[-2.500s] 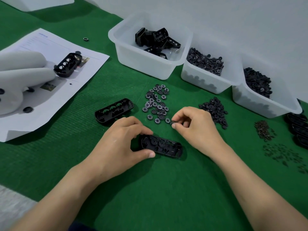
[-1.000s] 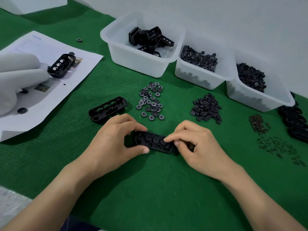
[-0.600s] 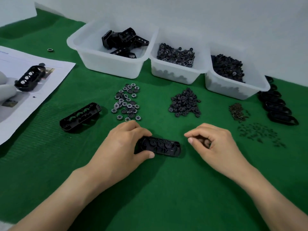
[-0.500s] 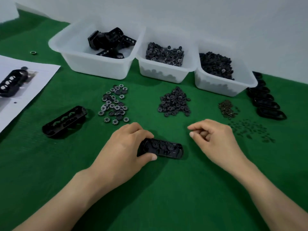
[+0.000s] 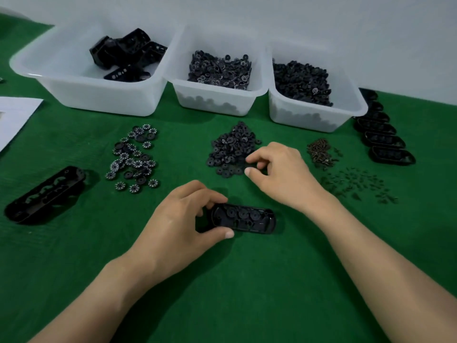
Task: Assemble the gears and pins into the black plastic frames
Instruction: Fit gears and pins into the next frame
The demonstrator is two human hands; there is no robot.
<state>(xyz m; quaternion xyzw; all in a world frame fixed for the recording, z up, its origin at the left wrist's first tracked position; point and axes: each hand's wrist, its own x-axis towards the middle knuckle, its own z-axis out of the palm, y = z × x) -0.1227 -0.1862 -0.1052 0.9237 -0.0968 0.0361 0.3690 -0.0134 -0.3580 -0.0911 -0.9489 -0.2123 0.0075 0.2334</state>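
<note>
Half a second ago the right hand (image 5: 279, 169) hung just right of the frame with its fingers curled. Now it has gone out to the near right edge of the pile of black gears (image 5: 230, 149). Its thumb and forefinger tips are at the outermost gears, slightly apart, and I cannot tell whether they have one. The left hand (image 5: 183, 226) has not let go: thumb on the near side and fingers on the far side clamp the left end of the black frame (image 5: 243, 219). The frame lies flat on the green mat (image 5: 247, 293) at near centre, with several gears seated in it. The view has swung right, so only a corner of the paper sheet (image 5: 14, 115) shows at the left edge.

A strip of mat separates the frame from the gear pile, and the broadest stretch of mat lies near, around the forearms. To the left are the white-marked gears (image 5: 134, 157) and, farther left, an empty frame (image 5: 45, 194). To the right sit a heap of brass pins (image 5: 321, 153) and scattered dark pins (image 5: 356, 185). A row of frames (image 5: 385, 144) runs along the right edge. Three white bins line the far side against the wall: the frame bin (image 5: 74, 90), the middle bin (image 5: 212, 95) and the right bin (image 5: 309, 117).

The marks on the gears are too small to read.
</note>
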